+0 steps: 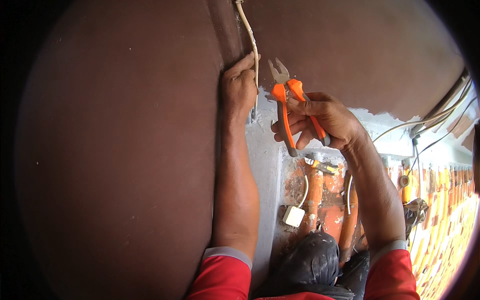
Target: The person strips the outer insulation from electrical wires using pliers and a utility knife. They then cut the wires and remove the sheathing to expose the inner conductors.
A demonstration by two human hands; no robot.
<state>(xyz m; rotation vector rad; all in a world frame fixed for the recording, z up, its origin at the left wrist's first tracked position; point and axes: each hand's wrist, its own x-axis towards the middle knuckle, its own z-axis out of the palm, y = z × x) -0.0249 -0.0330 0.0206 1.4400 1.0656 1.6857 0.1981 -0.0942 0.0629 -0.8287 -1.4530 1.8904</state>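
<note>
My left hand (241,86) is raised against the brown wall and pinches a cream cable (251,36) that runs down from the top of the view. Below the fingers, the cable drops toward the grey-painted strip at the wall's foot. In my right hand (325,117) is a pair of combination pliers (287,107) with orange and dark grey handles. Their jaws point up and stand slightly apart, to the right of the cable and not touching it. The handles are spread, with my fingers between and behind them.
Clay roof tiles (440,225) slope away at the lower right. On them lie a white square box (293,216) with a short cable and a yellow-and-black hand tool (324,167). Loose cables (425,122) cross at the right. My knee (315,255) rests near the tiles.
</note>
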